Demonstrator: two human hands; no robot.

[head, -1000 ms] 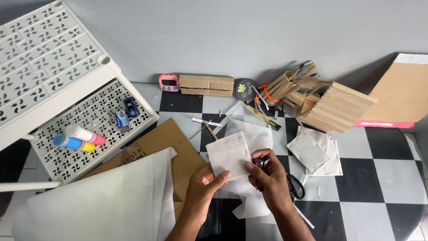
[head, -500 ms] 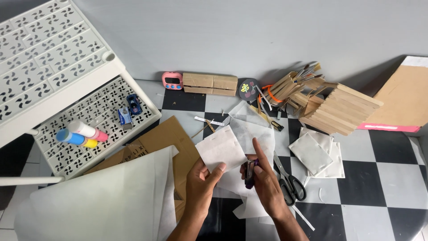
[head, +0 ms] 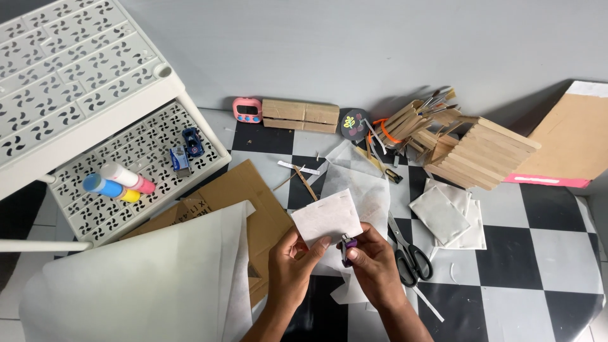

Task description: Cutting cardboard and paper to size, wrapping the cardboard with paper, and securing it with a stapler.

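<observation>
Left hand [head: 292, 263] pinching a white paper square [head: 326, 218] above the checkered floor [head: 519, 253]; right hand [head: 373, 263] gripping a small purple tool [head: 348, 244] at its lower edge, just beside scissors [head: 408, 253].

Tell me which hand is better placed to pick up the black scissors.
Probably the right hand: the scissors lie just beside it on the floor, though it grips a small purple tool. The left hand holds the white paper square.
</observation>
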